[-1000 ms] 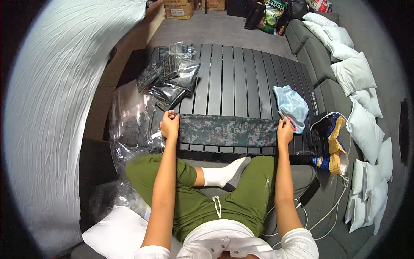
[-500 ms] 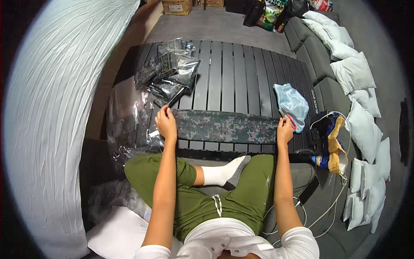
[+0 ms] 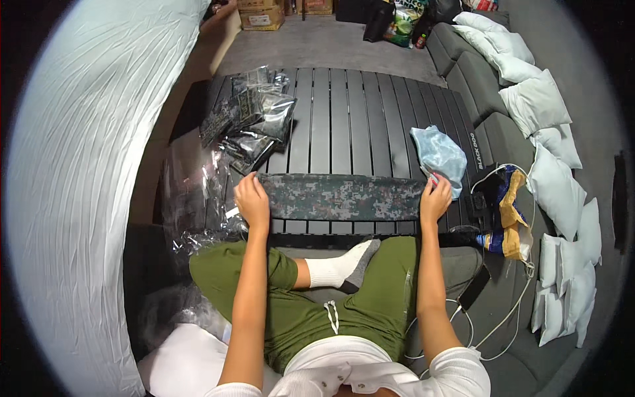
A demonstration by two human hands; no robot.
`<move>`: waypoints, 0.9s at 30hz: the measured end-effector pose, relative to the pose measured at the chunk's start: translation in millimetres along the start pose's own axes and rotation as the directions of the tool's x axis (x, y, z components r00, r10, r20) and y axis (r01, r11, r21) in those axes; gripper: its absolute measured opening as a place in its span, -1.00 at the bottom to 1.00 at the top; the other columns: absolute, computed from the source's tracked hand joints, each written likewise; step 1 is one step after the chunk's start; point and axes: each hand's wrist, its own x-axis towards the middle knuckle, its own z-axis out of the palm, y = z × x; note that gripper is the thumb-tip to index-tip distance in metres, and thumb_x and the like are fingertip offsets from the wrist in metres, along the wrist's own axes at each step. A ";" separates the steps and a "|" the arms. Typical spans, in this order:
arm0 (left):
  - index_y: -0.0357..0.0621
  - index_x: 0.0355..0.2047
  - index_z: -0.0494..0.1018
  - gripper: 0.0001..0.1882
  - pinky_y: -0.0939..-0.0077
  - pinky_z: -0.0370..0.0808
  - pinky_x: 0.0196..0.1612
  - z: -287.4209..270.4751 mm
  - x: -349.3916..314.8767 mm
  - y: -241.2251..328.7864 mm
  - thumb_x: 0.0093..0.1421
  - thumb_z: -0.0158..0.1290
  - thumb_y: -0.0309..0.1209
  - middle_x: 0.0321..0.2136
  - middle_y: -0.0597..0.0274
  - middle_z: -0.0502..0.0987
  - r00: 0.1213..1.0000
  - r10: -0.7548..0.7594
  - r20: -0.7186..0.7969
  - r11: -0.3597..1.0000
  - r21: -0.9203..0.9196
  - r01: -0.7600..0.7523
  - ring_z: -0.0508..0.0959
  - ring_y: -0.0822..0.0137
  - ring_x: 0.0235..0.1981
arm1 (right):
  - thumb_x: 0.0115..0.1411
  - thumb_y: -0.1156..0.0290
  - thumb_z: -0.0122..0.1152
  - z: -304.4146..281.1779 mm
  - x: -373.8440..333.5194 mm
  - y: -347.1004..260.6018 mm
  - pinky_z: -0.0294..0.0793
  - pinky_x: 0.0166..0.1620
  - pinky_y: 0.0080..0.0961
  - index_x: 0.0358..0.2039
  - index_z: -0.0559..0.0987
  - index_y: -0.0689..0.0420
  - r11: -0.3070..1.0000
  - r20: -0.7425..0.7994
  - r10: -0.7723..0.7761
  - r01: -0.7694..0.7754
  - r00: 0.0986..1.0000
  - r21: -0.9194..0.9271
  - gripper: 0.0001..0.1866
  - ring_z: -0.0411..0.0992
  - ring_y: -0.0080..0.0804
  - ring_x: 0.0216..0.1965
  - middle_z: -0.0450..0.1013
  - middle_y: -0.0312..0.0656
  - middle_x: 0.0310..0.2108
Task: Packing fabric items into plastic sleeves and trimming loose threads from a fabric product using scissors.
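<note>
A long folded strip of camouflage cloth (image 3: 344, 197) lies across the near edge of the dark slatted table. My left hand (image 3: 252, 200) pinches its left end, and my right hand (image 3: 435, 200) pinches the right end, so the strip stretches flat between them. Just beyond my right hand rests a crumpled light-blue cloth (image 3: 439, 153), with a bit of something red by the fingertips. Several clear plastic packets holding dark folded cloth (image 3: 254, 112) are heaped beyond my left hand.
Loose clear plastic bags (image 3: 198, 178) hang over the table's left side. At right stand a blue-and-yellow bag (image 3: 514, 218), a white cable (image 3: 512, 324) and a phone (image 3: 473, 288). White pillows (image 3: 555, 192) line the grey sofa. A pale curtain (image 3: 86, 185) fills the left.
Both hands keep their grip on the strip's ends. The whole view has shifted slightly, and the right hand sits a little closer to the left than before.
</note>
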 end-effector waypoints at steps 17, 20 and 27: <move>-0.07 0.08 0.20 -0.55 0.17 -0.03 0.18 5.6 -34.5 39.1 0.19 -0.20 -0.22 0.11 0.01 0.15 0.855 0.446 0.264 0.894 -0.075 -0.443 0.07 0.05 0.17 | -0.11 -0.01 0.22 -10.0 -47.9 0.5 0.10 -0.04 -0.16 -0.27 0.44 0.06 0.913 0.137 0.407 -0.399 0.903 -0.079 -0.51 0.17 -0.10 -0.08 0.30 -0.13 -0.19; -0.08 0.05 0.22 -0.58 0.14 0.01 0.15 3.5 -59.1 76.2 0.19 -0.21 -0.24 0.08 0.00 0.18 0.825 0.474 0.307 0.878 -0.230 -0.419 0.09 0.02 0.16 | -0.17 0.07 0.28 -12.8 -41.6 4.2 0.10 -0.04 -0.17 -0.29 0.45 0.03 0.889 0.157 0.458 -0.451 0.875 -0.083 -0.55 0.18 -0.11 -0.07 0.32 -0.15 -0.22; -0.17 0.00 0.26 -0.60 0.24 0.11 0.10 52.5 -107.4 138.2 0.20 -0.19 -0.25 0.02 0.02 0.28 0.770 0.429 0.473 0.732 -0.681 0.011 0.23 0.10 0.05 | -0.14 0.25 0.19 -11.2 -23.9 13.0 0.11 -0.04 -0.16 -0.28 0.46 -0.01 0.888 0.314 0.417 -0.456 0.853 0.060 -0.66 0.32 -0.15 -0.20 0.43 -0.26 -0.45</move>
